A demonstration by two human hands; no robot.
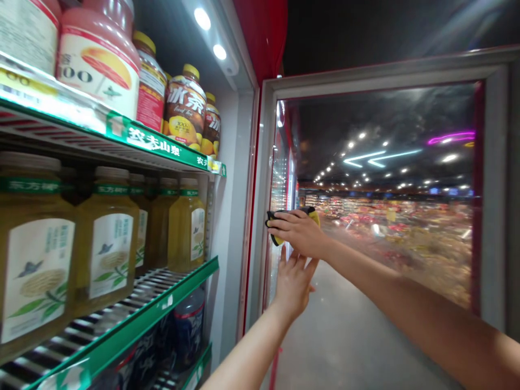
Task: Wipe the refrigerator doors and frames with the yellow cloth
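My right hand [298, 233] lies over a yellow and black cloth [314, 216], holding it against the glass of an open fridge door [385, 260], near the frame on the hinge side. Its fingers point left, and cloth edges show above and below them. Just below, my left hand [294, 290] reaches up with fingers stretched out and apart, its fingertips at the glass close under the right hand. I see nothing in the left hand. Whether its fingertips touch the cloth cannot be made out.
On the left stand fridge shelves with green-edged strips [162, 303]. Iced tea bottles [184, 108] and a large pink drink bottle [99, 59] fill the upper shelf; pale yellow tea bottles [108, 233] stand below. The grey door frame [493, 189] bounds the glass. Blurred store displays show through it.
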